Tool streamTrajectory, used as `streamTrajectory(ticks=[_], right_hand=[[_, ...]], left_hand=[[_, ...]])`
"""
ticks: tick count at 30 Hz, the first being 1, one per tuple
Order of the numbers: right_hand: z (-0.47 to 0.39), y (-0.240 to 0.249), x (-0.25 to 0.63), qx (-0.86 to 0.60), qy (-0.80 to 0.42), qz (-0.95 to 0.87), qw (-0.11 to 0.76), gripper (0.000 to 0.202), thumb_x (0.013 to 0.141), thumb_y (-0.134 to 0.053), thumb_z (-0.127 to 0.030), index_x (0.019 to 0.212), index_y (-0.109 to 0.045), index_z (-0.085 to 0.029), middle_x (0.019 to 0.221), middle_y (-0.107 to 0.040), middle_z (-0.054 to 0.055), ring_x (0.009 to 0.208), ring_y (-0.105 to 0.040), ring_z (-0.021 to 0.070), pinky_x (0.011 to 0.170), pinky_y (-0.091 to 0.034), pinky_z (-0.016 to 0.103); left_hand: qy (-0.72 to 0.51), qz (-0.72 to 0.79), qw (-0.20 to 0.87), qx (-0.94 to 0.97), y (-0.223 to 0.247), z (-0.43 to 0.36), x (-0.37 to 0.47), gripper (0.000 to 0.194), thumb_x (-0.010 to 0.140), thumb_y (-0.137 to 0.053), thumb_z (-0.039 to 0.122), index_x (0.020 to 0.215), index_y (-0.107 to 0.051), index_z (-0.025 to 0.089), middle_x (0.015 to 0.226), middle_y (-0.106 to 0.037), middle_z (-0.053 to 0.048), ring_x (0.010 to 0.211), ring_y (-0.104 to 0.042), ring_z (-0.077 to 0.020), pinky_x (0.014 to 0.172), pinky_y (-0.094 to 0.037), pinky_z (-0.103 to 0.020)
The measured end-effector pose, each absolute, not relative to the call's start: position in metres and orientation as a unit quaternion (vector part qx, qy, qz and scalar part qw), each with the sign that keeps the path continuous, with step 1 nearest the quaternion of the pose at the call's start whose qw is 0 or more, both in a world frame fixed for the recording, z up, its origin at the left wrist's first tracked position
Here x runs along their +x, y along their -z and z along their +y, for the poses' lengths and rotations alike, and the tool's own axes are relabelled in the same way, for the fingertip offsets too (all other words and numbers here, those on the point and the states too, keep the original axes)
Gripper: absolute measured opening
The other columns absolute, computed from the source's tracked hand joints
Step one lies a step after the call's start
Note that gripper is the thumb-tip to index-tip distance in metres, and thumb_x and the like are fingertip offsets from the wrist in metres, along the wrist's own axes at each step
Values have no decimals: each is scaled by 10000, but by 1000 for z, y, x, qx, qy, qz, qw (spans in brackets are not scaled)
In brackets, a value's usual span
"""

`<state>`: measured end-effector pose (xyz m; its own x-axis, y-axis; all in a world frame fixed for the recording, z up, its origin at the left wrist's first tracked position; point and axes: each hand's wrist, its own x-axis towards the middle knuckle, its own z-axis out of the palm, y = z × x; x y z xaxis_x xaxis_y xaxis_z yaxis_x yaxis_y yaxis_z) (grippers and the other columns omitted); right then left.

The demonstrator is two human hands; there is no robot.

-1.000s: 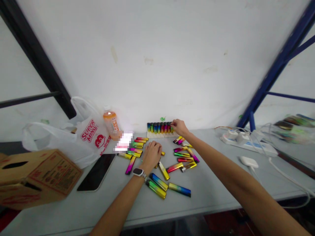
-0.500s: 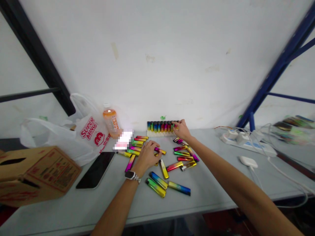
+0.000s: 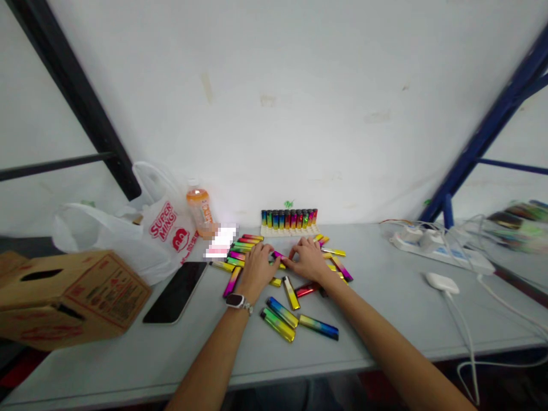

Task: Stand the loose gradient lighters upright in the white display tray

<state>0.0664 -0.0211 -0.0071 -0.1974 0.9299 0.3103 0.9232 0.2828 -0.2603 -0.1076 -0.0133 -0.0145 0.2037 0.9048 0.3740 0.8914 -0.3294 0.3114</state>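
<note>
My left hand (image 3: 258,264), with a watch on its wrist, is closed on one end of a purple and yellow lighter (image 3: 277,255). My right hand (image 3: 307,260) has its thumb and fingers at that lighter's other side, gripping it too. Behind both hands, a row of upright shiny lighters (image 3: 289,219) stands in a white holder (image 3: 291,232) against the wall. Loose metallic lighters lie on both sides of my hands. Nearer the front edge are a green-yellow lighter (image 3: 278,325), a blue-yellow lighter (image 3: 282,312) and a yellow-blue one (image 3: 319,327).
At left on the grey table (image 3: 180,357) are a cardboard box (image 3: 77,297), a white plastic bag (image 3: 124,240), a black phone (image 3: 176,292) and an orange drink bottle (image 3: 200,210). A power strip (image 3: 443,251) and a white charger (image 3: 442,282) with cables lie at right.
My right hand has come back from the row of upright lighters to the lighter at my left hand. The row's right end now shows. The view has shifted slightly.
</note>
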Motion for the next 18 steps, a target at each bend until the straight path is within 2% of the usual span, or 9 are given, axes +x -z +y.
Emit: streamTrajectory(ticks=[5,9,11,13,16,18], right_hand=[[-23,8,68,-601,-27,-773,200,385,877,-622,-548,792,-740,-192,925,-629,117,995,-536,288,899,-334,409],[-27,12,69,-600,-51,-751,269,347,895,-623,-502,778,-715,-188,903,-635,86,964,-550,254,895,-320,392],[-29,13,68,-589,-77,-734,329,354,908,-608,-505,769,-698,-192,888,-634,65,948,-553,237,887,-320,381],[-31,13,68,-572,-105,-714,389,374,908,-597,-531,766,-681,-196,867,-633,46,922,-557,220,873,-327,367],[-34,10,65,-550,-124,-701,438,365,897,-611,-535,760,-670,-202,849,-639,31,904,-559,211,871,-330,363],[-36,9,64,-538,-124,-706,444,346,906,-607,-514,760,-681,-210,839,-645,29,895,-559,210,873,-329,366]], left_hand=[[-270,579,13,769,17,-13,-104,213,884,-603,372,981,-668,194,1035,-651,-93,1069,-585,-265,927,-445,-392],[-344,566,30,749,17,-12,-102,253,885,-595,401,968,-699,185,1005,-661,-106,1031,-595,-277,904,-456,-413],[-423,544,93,719,17,-9,-100,281,870,-610,424,966,-701,176,979,-671,-97,931,-616,-239,863,-477,-381],[-498,509,200,673,16,-6,-96,321,848,-624,460,951,-696,164,939,-686,-79,836,-625,-200,787,-492,-332],[-533,449,346,628,15,-4,-90,375,844,-599,520,805,-669,154,785,-680,-36,753,-623,-174,697,-477,-280],[-539,422,388,617,14,-6,-85,404,845,-585,548,742,-630,159,709,-649,-14,714,-610,-161,674,-472,-266]])
